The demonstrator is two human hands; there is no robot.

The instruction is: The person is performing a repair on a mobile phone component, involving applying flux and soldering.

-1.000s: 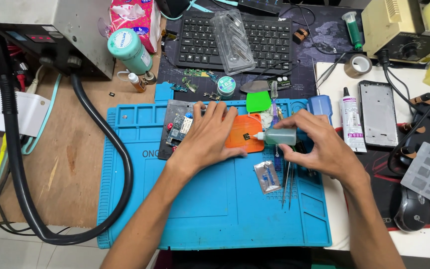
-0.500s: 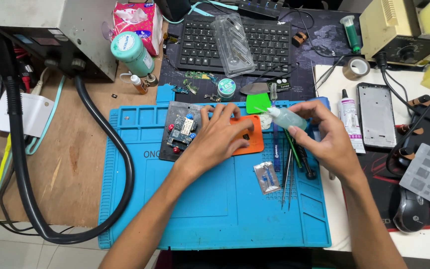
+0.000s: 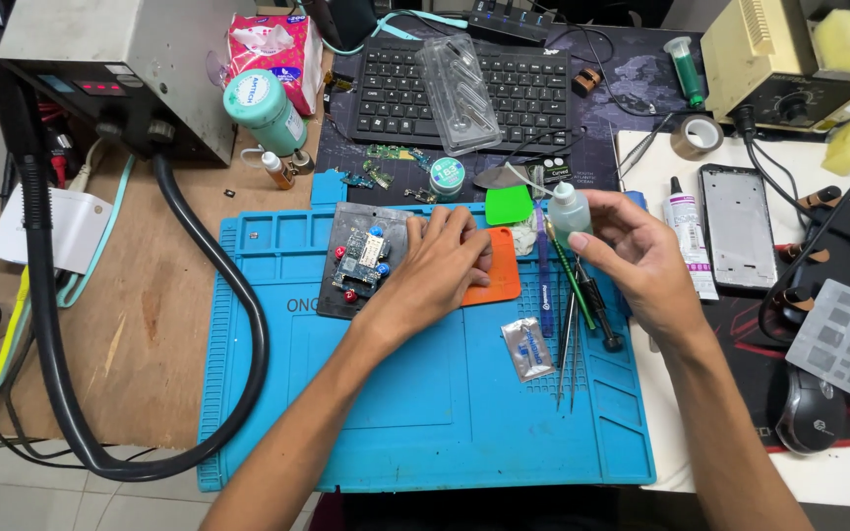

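1. Holding a small clear dropper bottle (image 3: 570, 211) upright, the right hand (image 3: 641, 261) hovers over the far right part of the blue work mat (image 3: 425, 413); thumb and fingers are curled closed around the bottle's lower body, with its thin nozzle pointing away toward the keyboard (image 3: 464, 88).
2. Pressing flat, the left hand (image 3: 435, 270) lies with fingers spread and nothing gripped, covering the near right edge of the dark board holder (image 3: 346, 246) and part of the orange pad (image 3: 499, 280).
3. The bottle stands just right of the left fingertips, above the far right corner of the orange pad; its long axis runs roughly vertical.
4. The circuit board (image 3: 361, 261) clamped in the holder lies left of both hands, nearer the left hand.
5. Tweezers and probes (image 3: 573, 324) lie along the mat's right side, just below the bottle.
6. The left palm hides whatever lies beneath it; the bottle's contents and nozzle tip are hard to make out.
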